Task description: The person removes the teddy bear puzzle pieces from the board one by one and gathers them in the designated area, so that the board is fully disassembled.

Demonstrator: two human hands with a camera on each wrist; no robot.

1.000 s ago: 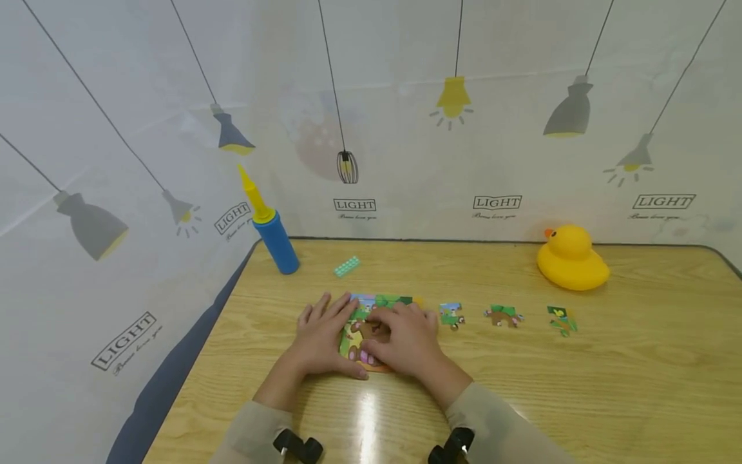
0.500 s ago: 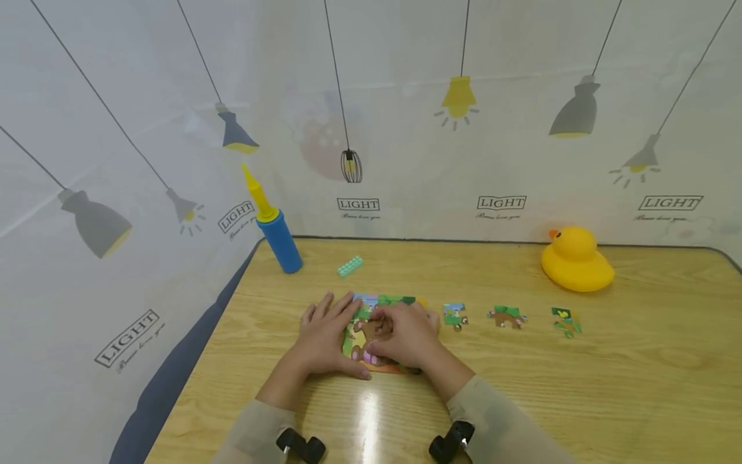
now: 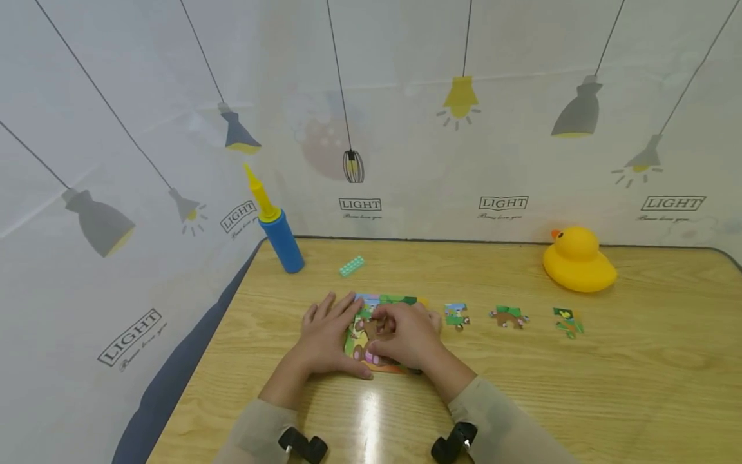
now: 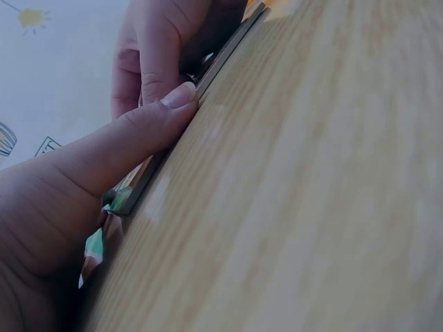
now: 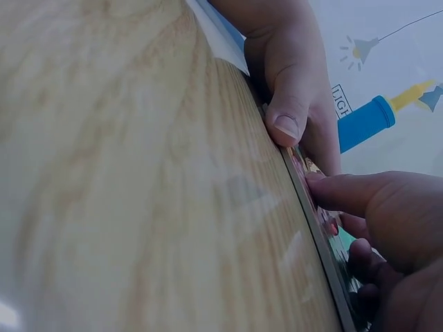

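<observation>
**Both hands down on the puzzle**

Near the table's [image 3: 522, 412] front edge, the left hand [image 3: 324, 338] lies flat with fingers spread, thumb against the near rim, apparently steadying the puzzle board [image 3: 379, 328]. The right hand [image 3: 406, 335], fingers curled, presses a piece into it. It's a thin, colourful cartoon picture, mostly covered; three loose pieces [image 3: 509, 317] wait right.

Head view bright, even; glare streak on table [image 3: 366, 412]. Wrist views dimmer, close surfaces blurred.
</observation>
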